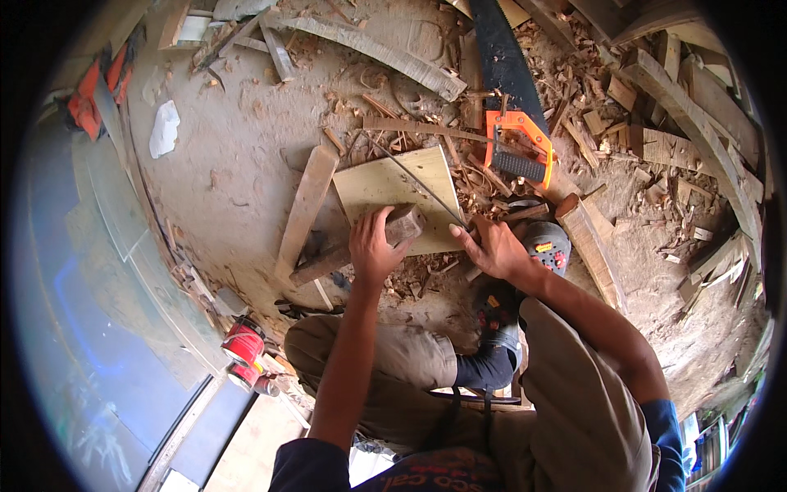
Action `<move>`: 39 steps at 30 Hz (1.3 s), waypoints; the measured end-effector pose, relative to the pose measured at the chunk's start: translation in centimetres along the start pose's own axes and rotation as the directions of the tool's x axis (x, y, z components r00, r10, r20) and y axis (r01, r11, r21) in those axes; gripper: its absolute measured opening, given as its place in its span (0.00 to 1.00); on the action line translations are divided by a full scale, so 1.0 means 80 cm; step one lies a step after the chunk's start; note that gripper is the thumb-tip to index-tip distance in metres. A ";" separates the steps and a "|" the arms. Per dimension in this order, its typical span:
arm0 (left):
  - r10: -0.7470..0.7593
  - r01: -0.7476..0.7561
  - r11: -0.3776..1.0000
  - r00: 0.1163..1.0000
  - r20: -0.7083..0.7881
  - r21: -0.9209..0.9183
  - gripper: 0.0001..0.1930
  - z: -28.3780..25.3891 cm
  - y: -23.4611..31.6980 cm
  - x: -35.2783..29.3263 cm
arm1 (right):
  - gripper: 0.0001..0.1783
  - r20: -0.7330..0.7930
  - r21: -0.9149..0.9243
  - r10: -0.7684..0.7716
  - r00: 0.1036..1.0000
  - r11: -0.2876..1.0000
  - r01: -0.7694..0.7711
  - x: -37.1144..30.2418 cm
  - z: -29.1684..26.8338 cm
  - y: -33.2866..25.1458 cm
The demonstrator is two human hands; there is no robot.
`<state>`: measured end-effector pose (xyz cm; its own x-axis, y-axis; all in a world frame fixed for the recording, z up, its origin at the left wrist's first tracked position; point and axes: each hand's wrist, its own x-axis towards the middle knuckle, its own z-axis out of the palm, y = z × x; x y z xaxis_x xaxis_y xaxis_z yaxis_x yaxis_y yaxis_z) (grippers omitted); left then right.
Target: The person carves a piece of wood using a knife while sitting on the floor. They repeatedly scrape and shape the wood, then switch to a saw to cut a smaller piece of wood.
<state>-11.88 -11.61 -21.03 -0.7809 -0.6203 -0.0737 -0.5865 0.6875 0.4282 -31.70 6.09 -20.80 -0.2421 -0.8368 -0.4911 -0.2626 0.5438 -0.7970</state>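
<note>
Left hand (pixel 375 248): grip closed over a rough brown wooden beam (pixel 407 223). Right hand (pixel 494 248): grip closed on a slender dark rod (pixel 418 182), extending diagonally over a flat pale-yellow wooden board (pixel 370 190).

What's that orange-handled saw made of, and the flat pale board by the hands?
Handsaw: thin, dark, toothed blade, so probably metal, perhaps coated; smooth, bright orange handle, likely plastic; its black textured grip could be rubber or plastic.
Board: probably bare wood, maybe plywood, since it's flat, pale yellow and dull; no layers show clearly.
</note>
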 end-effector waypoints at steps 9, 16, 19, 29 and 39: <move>0.046 -0.035 0.997 0.986 -0.160 0.072 0.30 -0.013 -0.057 0.049 | 0.28 -0.050 0.040 0.008 0.999 0.999 -0.006 0.003 -0.014 -0.007; -0.160 0.155 0.987 0.962 -0.221 -0.043 0.35 0.008 -0.043 0.049 | 0.26 -0.021 -0.048 -0.048 0.999 0.998 0.047 0.000 -0.016 -0.005; -0.088 0.102 0.990 0.987 -0.138 0.097 0.40 0.013 -0.039 0.038 | 0.27 0.005 -0.106 -0.107 0.994 0.989 0.107 -0.003 -0.016 -0.005; -0.150 0.168 0.984 0.965 -0.213 0.066 0.39 0.033 -0.020 0.031 | 0.28 -0.031 -0.007 -0.080 0.996 0.997 0.080 0.003 0.003 -0.028; -0.257 0.253 0.966 0.923 -0.286 -0.050 0.34 0.041 -0.019 0.033 | 0.32 -0.032 -0.673 -0.540 0.841 0.633 0.381 -0.021 0.016 -0.055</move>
<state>-13.81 -13.04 -24.84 -0.5088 -0.8572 0.0794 -0.7535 0.4881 0.4404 -28.91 5.01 -16.91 -0.0917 -0.9954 0.0291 -0.8876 0.0685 -0.4554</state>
